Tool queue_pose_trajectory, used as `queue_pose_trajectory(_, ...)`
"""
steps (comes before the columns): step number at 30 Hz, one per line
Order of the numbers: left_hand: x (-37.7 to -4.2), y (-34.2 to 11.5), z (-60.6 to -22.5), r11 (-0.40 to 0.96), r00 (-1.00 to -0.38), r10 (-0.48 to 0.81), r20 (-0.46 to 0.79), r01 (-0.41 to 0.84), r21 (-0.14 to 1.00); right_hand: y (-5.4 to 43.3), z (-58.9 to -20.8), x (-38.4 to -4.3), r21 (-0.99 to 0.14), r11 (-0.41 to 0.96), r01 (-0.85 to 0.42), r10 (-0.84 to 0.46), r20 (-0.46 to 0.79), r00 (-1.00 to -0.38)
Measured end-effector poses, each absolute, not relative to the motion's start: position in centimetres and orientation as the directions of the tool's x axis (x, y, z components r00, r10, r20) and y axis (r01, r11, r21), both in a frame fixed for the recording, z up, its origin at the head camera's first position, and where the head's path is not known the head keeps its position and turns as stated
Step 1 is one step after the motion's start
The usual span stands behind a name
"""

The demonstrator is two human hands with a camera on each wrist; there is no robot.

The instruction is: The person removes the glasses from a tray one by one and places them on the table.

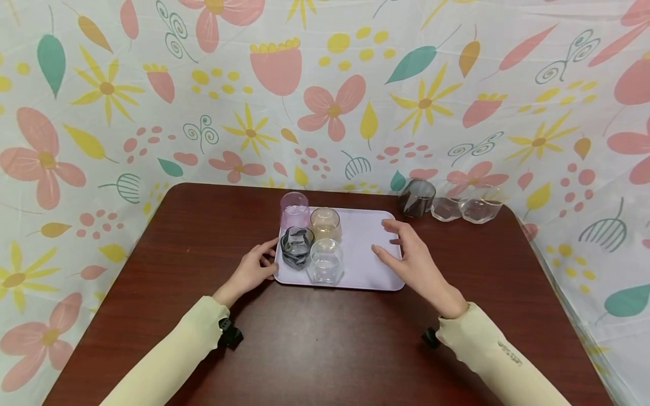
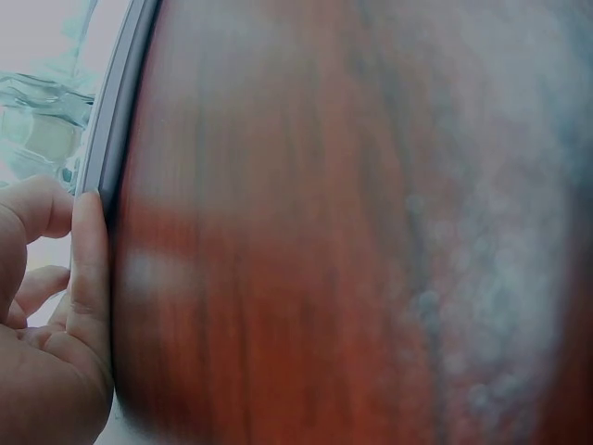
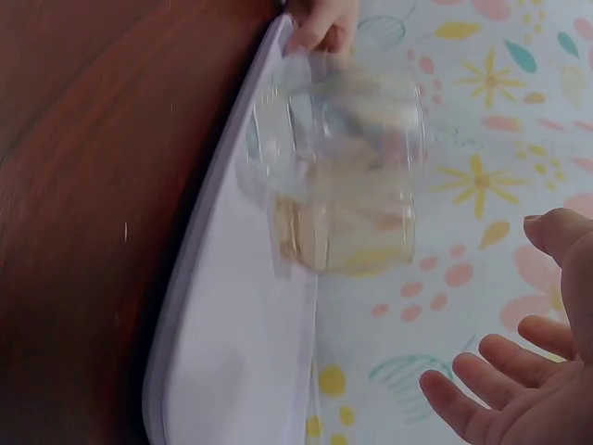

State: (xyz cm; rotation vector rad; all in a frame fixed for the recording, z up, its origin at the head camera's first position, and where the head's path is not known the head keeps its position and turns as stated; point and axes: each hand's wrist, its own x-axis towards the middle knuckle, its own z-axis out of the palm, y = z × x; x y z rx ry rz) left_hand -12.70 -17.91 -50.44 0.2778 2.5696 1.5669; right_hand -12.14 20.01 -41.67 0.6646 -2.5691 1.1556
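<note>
A lilac tray [image 1: 363, 248] bears a pink glass [image 1: 294, 211], an amber glass [image 1: 325, 224], a smoky grey wavy glass [image 1: 297, 247] and a clear glass [image 1: 326, 262], grouped on its left half. My left hand [image 1: 252, 266] grips the tray's left rim; in the left wrist view the thumb [image 2: 90, 269] lies along the outer edge. Above the tray's right side hovers my right hand [image 1: 413, 256], thumb and fingers apart with nothing between them. The right wrist view shows that hand [image 3: 528, 371] with loosely bent fingers, away from the clear and amber glasses.
At the table's back right corner stand a dark grey glass [image 1: 417, 198] and two clear glasses, one [image 1: 447, 207] beside the other [image 1: 481, 210]. The brown table [image 1: 315, 344] meets a flower-patterned cloth [image 1: 332, 67] behind it.
</note>
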Motion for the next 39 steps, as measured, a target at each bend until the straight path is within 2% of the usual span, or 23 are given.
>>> queue_pose_trajectory(6, -12.7, -17.9, -50.4, 0.443, -0.975, 0.221, -0.003, 0.097, 0.891, 18.0, -41.7, -11.8, -0.732, 0.533, -0.425, -0.337, 0.277, -0.900)
queue_pose_trajectory(9, -12.7, -17.9, -50.3, 0.442, -0.975, 0.223, -0.006, 0.095, 0.892, 17.1, -42.1, -11.8, -0.745, 0.522, -0.415, -0.371, 0.240, -0.897)
queue_pose_trajectory(17, -12.6, -17.9, -50.4, 0.449, -0.977, 0.213, -0.003, 0.096, 0.889, 14.4, -43.7, -11.6, -0.730, 0.486, -0.480, -0.447, 0.264, -0.855)
queue_pose_trajectory(39, -12.6, -17.8, -50.4, 0.444, -0.977, 0.214, -0.008, 0.090, 0.891, 12.1, -45.8, -11.2, -0.767, 0.465, -0.442, -0.449, 0.227, -0.865)
